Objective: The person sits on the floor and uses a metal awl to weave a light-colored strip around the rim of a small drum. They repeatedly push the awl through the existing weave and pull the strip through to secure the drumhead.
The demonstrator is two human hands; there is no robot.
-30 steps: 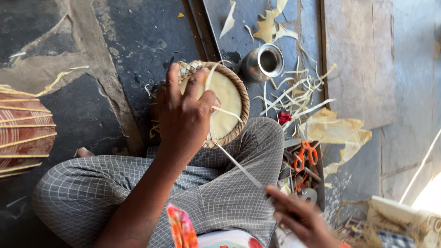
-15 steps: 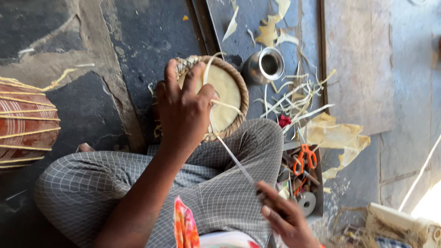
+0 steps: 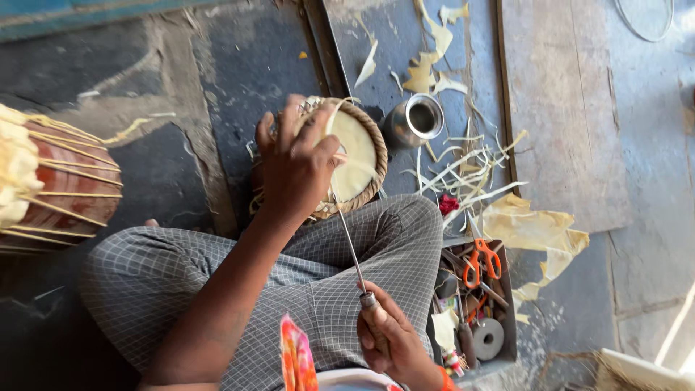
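While the left hand [image 3: 293, 163] spreads over the near side of the small round drum head [image 3: 347, 156], fingers fanned across its woven rim and palm pressing down, the disc sits propped on the person's knee, tilted a little toward the camera. Pale skin shows to the right of the fingers, ringed by a braided band. That hand grips the rim firmly, thumb side low, fingertips up by the top edge.

Down at the bottom of the view, the right hand [image 3: 387, 337] is wrapped tight around the handle of a long thin metal awl [image 3: 351, 250]. The shaft runs up and slightly left from the fist, across the checked grey cloth [image 3: 318, 289] over the lap, and its tip meets the drum head just beside the left palm, where a pale strip loops off the rim. So the disc lies well above the right fist, joined to it only by that rod, and directly under the left hand.

Off to the left stands a larger reddish drum [image 3: 54, 188], laced with pale straps. Beyond the disc, a small steel cup [image 3: 418, 119] sits on the dark floor [image 3: 217, 65], with cream offcuts and thin strips [image 3: 463, 163] scattered near it. On the right, beside the knee, a tray [image 3: 507, 333] holds orange-handled scissors [image 3: 481, 261], a roll of tape [image 3: 489, 338] and assorted tools.
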